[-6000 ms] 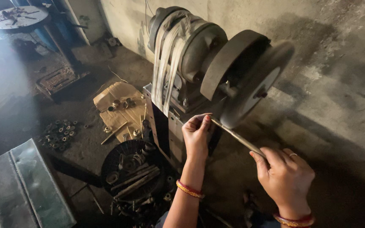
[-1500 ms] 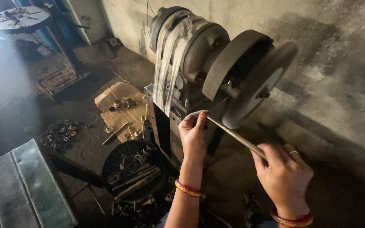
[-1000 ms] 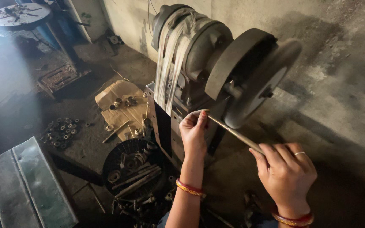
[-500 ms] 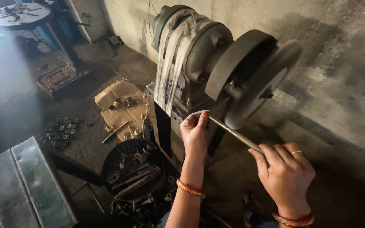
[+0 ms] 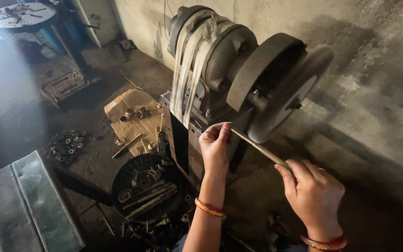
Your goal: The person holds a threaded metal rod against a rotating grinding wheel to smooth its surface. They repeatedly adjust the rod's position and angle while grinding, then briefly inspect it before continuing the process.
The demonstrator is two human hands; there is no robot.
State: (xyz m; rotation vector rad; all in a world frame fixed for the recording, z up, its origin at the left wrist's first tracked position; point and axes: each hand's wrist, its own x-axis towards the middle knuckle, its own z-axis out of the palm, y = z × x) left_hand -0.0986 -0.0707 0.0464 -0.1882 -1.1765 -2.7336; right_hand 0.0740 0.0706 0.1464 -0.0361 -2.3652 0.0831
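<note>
rod: thin metal rod (image 5: 261,149), straight, dull grey with a bright sheen along its length. Held in the air between both hands, just below the grinding wheel (image 5: 289,95).
rod axis: runs from upper left to lower right in the head view, sloping down toward the person. Far tip at the left hand, near end in the right.
left hand: left hand (image 5: 214,145) is up at the machine; fingertips pinched narrow around the far tip, wrist straight, bangle on the forearm.
right hand: right hand (image 5: 312,192) is lower and closer to the person's body; fingers curled shut round the near end, thumb on top. Ring and bangle show.
contact point: the rod passes right at the lower rim of the wheel, about where the wheel's edge comes lowest. Touching or a hair apart: cannot tell from this angle.
nearer hand: left hand is closer to the wheel, almost under it. Right hand sits well clear.
machine: heavy grey grinder body (image 5: 220,60) with a pale flat belt (image 5: 187,65) over the pulley, dark guard beside the wheel.
floor: cardboard sheet (image 5: 134,119) with small parts, a round black tray (image 5: 148,186) of rods and fittings, a scatter of nuts (image 5: 66,145) to the left.
wall: bare stained concrete behind.
</note>
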